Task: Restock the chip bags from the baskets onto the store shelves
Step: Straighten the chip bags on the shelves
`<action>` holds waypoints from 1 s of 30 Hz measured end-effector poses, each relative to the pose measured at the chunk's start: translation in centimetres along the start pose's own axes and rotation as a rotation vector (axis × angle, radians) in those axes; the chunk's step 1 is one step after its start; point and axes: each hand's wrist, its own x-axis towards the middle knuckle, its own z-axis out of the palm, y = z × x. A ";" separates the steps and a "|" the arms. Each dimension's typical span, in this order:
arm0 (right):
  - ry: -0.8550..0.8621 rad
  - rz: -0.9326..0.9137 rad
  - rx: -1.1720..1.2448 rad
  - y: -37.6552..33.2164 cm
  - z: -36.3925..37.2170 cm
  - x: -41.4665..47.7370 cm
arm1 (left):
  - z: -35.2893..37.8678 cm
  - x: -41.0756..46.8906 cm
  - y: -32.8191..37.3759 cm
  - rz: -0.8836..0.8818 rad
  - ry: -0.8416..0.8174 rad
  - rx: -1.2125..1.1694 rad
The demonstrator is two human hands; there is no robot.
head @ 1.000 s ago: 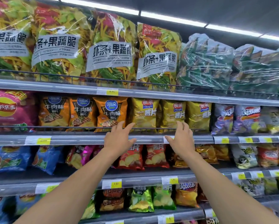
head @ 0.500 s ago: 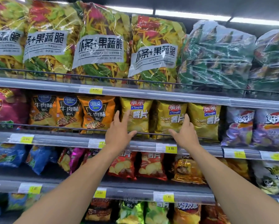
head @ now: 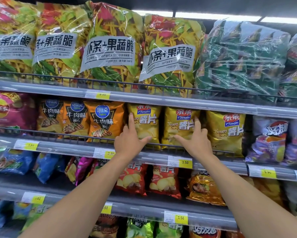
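Left hand (head: pixel 127 144) and right hand (head: pixel 198 143) rose, touching yellow bags (head: pixel 150 129) (fingers spread).

yellow bags (head: pixel 180 133) read "potato chips", orange bags (head: pixel 104 121) "牛肉味", and shelf price tags (head: pixel 185 162) "3.50".

Bright strip lights (head: pixel 213 15) line the dark ceiling (head: pixel 230 4).

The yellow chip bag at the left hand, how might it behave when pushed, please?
The yellow chip bag looks puffy, so probably light and yielding. Its glossy film may slip under the left hand. Upright, it could tip backward.
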 end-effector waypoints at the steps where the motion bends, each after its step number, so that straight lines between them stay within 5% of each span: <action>1: -0.006 0.000 0.002 -0.1 0.1 0.0 | 0.0 0.3 0.0 -0.015 -0.008 -0.019; 30: 0.059 0.069 -0.208 1.2 1.9 1.3 | 1.5 1.4 0.9 -0.081 0.043 0.069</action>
